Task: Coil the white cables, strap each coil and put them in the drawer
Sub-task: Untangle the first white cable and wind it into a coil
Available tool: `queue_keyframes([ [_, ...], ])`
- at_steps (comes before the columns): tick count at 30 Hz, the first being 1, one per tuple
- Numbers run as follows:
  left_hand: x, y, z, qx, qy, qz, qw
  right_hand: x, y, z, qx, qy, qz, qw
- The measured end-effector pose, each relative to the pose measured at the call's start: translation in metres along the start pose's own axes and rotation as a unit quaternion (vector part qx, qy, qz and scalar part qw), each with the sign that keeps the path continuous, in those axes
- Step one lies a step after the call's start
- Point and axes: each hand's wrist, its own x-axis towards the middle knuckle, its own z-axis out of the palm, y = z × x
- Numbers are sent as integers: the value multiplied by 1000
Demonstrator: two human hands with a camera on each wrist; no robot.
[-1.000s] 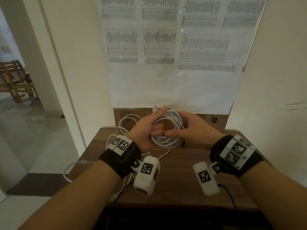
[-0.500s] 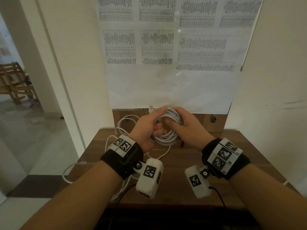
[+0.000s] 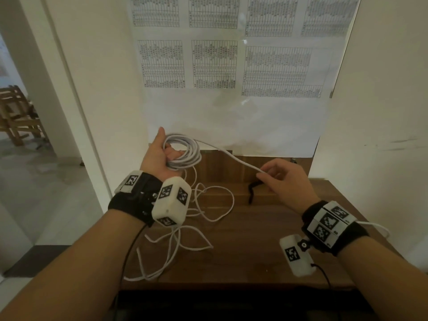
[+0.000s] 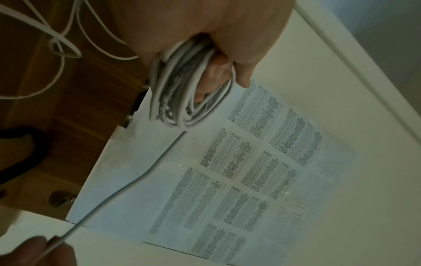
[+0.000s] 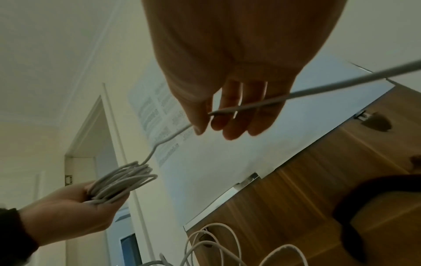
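My left hand (image 3: 159, 156) grips a coil of white cable (image 3: 185, 154) held up above the back left of the wooden table (image 3: 243, 251). In the left wrist view the coil (image 4: 182, 97) hangs from the curled fingers. One strand (image 3: 231, 156) runs from the coil to my right hand (image 3: 281, 179), which pinches it between thumb and fingers (image 5: 200, 118). Loose white cable (image 3: 185, 232) lies tangled on the table below my left wrist. A black strap (image 3: 252, 188) lies on the table just under my right hand.
Printed sheets (image 3: 220, 61) are taped to the wall behind the table. An open doorway with a wooden chair (image 3: 16, 117) is at the left. Part of the loose cable hangs over the table's front left edge (image 3: 139, 276).
The hands, close together at the coil before, have moved apart. My right hand has drawn a strand out to the right and down; my left hand has lifted the coil to the left.
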Motion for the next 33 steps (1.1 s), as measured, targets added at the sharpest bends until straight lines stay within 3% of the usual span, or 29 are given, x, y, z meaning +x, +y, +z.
queue_keyframes([
  [4, 0, -8, 5, 89, 53, 109, 989, 1, -12, 4, -1, -2, -38, 999],
  [8, -5, -25, 9, 205, 35, 191, 959, 2, -29, 8, -26, -95, -88, 991],
  [10, -6, -32, 8, 312, 40, 231, 921, 1, -39, 10, -76, -161, -104, 979],
  [13, -9, -42, 8, 469, 23, 288, 835, -1, -53, 14, -131, -240, -135, 953],
  [15, -12, -47, 8, 540, -24, 311, 782, -2, -61, 16, -143, -264, -153, 941],
  [19, -17, -62, 6, 627, -151, 289, 707, 0, -72, 16, -94, -258, -178, 945],
  [20, -18, -64, 6, 633, -163, 275, 705, 2, -74, 14, -72, -244, -175, 951],
  [21, -17, -65, 6, 625, -166, 250, 720, 3, -75, 13, -48, -224, -170, 958],
  [25, -13, -68, 2, 476, -196, 47, 856, 9, -71, 12, 46, -98, -132, 985],
  [28, -21, -73, 2, 375, -260, -19, 890, 16, -60, 13, 43, -30, -88, 995],
  [33, -30, -73, 7, 264, -294, -83, 915, 12, -58, 21, 108, -152, -16, 982],
])
